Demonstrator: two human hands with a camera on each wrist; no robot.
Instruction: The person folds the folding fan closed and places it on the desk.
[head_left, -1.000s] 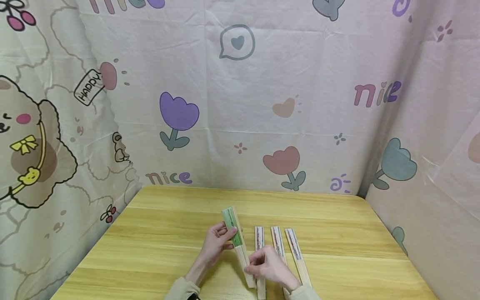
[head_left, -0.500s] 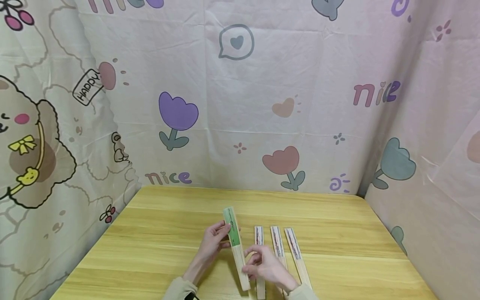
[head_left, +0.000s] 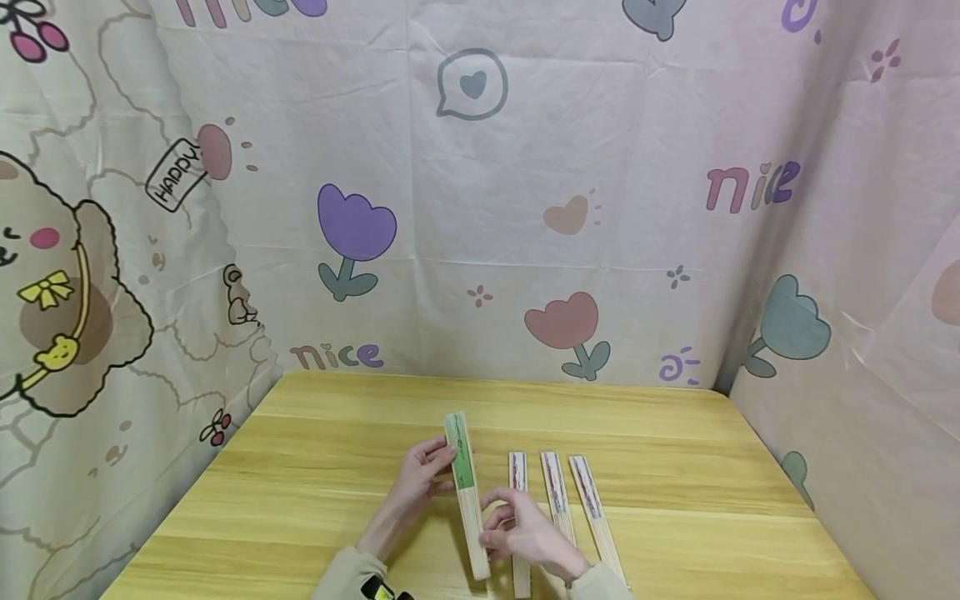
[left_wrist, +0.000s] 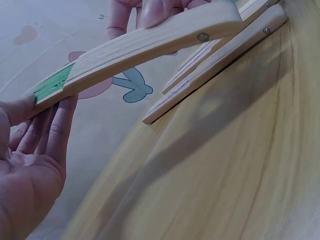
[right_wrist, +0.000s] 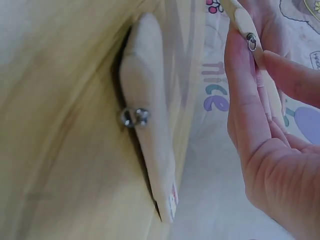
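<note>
My left hand (head_left: 417, 477) grips a folded hand fan (head_left: 468, 508) by its green-patterned upper part, thumb on the near side. The fan is raised at a slant over the table, its bare wooden end toward me. Around that lower end, my right hand (head_left: 528, 532) pinches the ribs between thumb and fingers. A metal rivet shows on the held fan (left_wrist: 165, 42) in the left wrist view. Right of it lie three more folded fans in a row: a near one (head_left: 518, 468), a middle one (head_left: 554, 483) and a right one (head_left: 595, 504), with pale red-marked paper.
The wood-grain table (head_left: 337, 417) reaches back to a patterned cloth (head_left: 465, 183) hung behind it and on both sides. In the right wrist view, a folded fan (right_wrist: 147, 95) with a metal loop lies beside my right hand.
Both hands have shifted slightly left with the green fan. The fan has turned to stand more upright in the head view. The three lying fans have stayed put.
</note>
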